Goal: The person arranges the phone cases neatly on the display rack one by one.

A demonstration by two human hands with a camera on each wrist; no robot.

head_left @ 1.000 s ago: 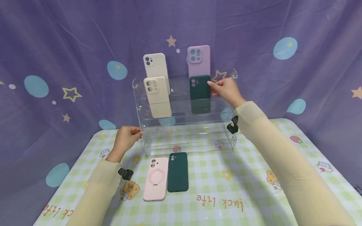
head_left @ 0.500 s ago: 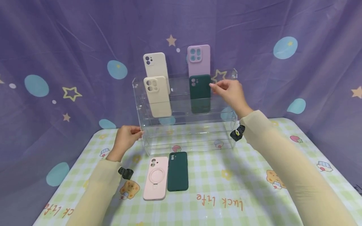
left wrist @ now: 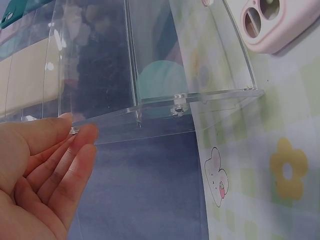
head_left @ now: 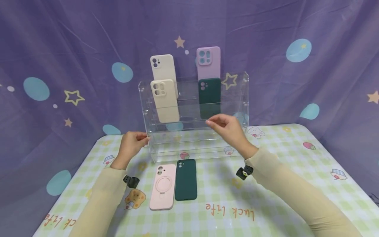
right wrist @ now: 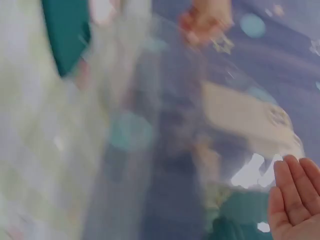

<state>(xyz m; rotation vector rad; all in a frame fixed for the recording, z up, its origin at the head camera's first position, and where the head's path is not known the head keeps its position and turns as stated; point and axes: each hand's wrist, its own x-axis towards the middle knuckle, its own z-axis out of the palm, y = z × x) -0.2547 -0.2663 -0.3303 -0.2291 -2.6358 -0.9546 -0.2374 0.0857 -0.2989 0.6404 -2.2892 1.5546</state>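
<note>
A clear acrylic tiered display rack (head_left: 195, 144) stands on the table. My left hand (head_left: 132, 144) pinches the edge of its left side panel between thumb and fingers, as the left wrist view shows close up. My right hand (head_left: 229, 130) hovers in front of the rack with relaxed fingers, holding nothing. Above its fingertips, a dark green phone case (head_left: 209, 90) leans in an upper tier, with a lilac phone case (head_left: 214, 67) behind it. To the left, a cream phone case (head_left: 166, 107) stands before a white phone case (head_left: 165, 69).
A pink phone case (head_left: 163, 197) with a ring and another dark green phone case (head_left: 186, 181) lie side by side in front of the rack. A checked cloth (head_left: 231, 210) covers the table. Behind hangs a purple curtain (head_left: 260, 33).
My right hand has let go of the green case's right edge and moved down and toward me, to the rack's middle. My left hand stays on the side panel.
</note>
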